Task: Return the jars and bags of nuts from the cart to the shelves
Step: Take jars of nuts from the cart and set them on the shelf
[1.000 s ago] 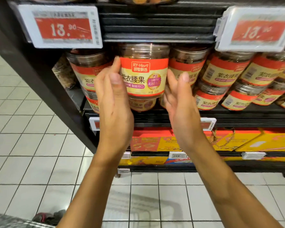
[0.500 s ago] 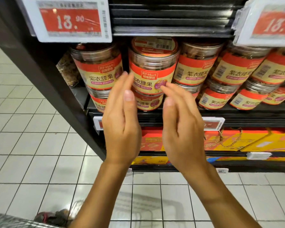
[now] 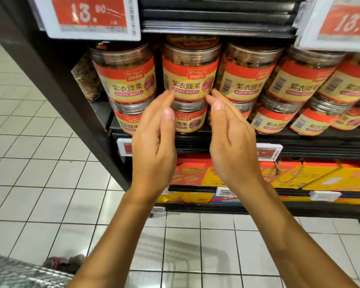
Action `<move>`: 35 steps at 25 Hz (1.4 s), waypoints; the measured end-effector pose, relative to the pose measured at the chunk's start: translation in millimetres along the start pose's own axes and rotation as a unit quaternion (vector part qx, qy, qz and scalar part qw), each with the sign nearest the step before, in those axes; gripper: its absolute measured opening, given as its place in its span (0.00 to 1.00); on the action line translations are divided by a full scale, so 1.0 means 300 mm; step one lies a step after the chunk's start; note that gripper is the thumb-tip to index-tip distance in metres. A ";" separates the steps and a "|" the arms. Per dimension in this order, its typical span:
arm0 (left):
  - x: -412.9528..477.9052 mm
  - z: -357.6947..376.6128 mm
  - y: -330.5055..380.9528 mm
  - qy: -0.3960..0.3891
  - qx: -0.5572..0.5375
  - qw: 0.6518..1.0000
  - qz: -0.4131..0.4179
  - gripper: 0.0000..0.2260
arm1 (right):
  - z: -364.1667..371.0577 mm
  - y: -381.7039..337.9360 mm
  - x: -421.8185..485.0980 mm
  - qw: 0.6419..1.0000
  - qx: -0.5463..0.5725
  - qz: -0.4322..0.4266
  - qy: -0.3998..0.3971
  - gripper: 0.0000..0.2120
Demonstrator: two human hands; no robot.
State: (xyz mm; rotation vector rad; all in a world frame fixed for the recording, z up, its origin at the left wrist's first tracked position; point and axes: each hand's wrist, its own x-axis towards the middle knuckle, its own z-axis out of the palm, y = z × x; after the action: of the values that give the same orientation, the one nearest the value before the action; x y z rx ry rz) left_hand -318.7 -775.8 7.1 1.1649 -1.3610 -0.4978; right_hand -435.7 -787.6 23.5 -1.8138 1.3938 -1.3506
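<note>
- The jar (image 3: 190, 80), gripped a second ago, has been stood on a lower jar (image 3: 190, 122).
- The left hand (image 3: 154, 146) and right hand (image 3: 231, 146) are loosened, fingers straight, nothing held.

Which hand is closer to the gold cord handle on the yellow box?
Right. The right hand is up and left of the gold cord handle; the left hand is farther left.

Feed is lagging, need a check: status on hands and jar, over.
Both open: left hand, right hand, flanking centre jar base. Jar upright, stacked on lower jar on shelf. Nothing blocking; neighbour jars tight both sides.
</note>
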 end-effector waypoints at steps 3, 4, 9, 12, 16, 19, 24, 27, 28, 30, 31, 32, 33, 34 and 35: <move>-0.085 -0.072 0.070 0.040 -0.012 0.997 -0.063 0.17 | -0.054 -0.059 -0.045 1.000 0.016 -0.008 -0.011 0.20; -0.123 -0.103 0.112 0.045 -0.020 0.993 -0.104 0.14 | -0.082 -0.091 -0.065 0.999 0.023 -0.003 -0.034 0.20; -0.375 -0.310 0.372 0.109 -0.044 0.955 -0.273 0.11 | -0.199 -0.303 -0.240 0.962 0.065 0.037 -0.264 0.15; -0.596 -0.435 0.568 0.190 -0.033 0.919 -0.344 0.11 | -0.229 -0.424 -0.379 0.906 0.147 0.079 -0.390 0.09; -0.894 -0.586 0.755 0.333 -0.019 0.859 -0.388 0.11 | -0.150 -0.536 -0.604 0.850 0.198 0.093 -0.479 0.12; -1.072 -0.696 0.852 0.444 -0.015 0.805 -0.393 0.09 | -0.055 -0.614 -0.792 0.785 0.191 0.049 -0.587 0.14; -1.314 -0.879 0.902 0.551 -0.055 0.728 -0.404 0.09 | 0.109 -0.772 -1.065 0.684 0.171 -0.023 -0.709 0.13; -1.400 -1.064 0.924 0.546 -0.070 0.731 -0.404 0.10 | 0.238 -0.915 -1.188 0.691 0.186 -0.018 -0.698 0.14; -1.423 -1.153 0.935 0.545 -0.068 0.736 -0.396 0.10 | 0.296 -0.975 -1.225 0.692 0.188 -0.009 -0.696 0.14; -1.455 -1.352 0.954 0.532 -0.050 0.747 -0.395 0.10 | 0.424 -1.098 -1.290 0.683 0.158 -0.011 -0.713 0.13; -1.470 -1.457 0.949 0.522 -0.039 0.752 -0.401 0.09 | 0.498 -1.150 -1.318 0.673 0.130 -0.016 -0.728 0.12; -1.484 -1.553 0.933 0.513 -0.028 0.750 -0.418 0.08 | 0.578 -1.178 -1.345 0.664 0.100 -0.006 -0.741 0.12; -1.500 -1.640 0.901 0.513 -0.019 0.737 -0.439 0.07 | 0.663 -1.182 -1.375 0.659 0.061 0.010 -0.749 0.12; -1.523 -1.730 0.845 0.514 -0.006 0.720 -0.465 0.07 | 0.755 -1.177 -1.414 0.656 0.023 0.025 -0.754 0.12; -1.542 -1.807 0.782 0.505 0.013 0.705 -0.498 0.06 | 0.845 -1.163 -1.456 0.649 -0.028 0.040 -0.759 0.13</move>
State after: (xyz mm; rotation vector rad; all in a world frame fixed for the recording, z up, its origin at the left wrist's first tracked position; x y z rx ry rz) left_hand -1.1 -100.6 86.5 1.7639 0.3152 -0.4356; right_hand -52.4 -308.2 30.5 -1.8783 0.4474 0.4900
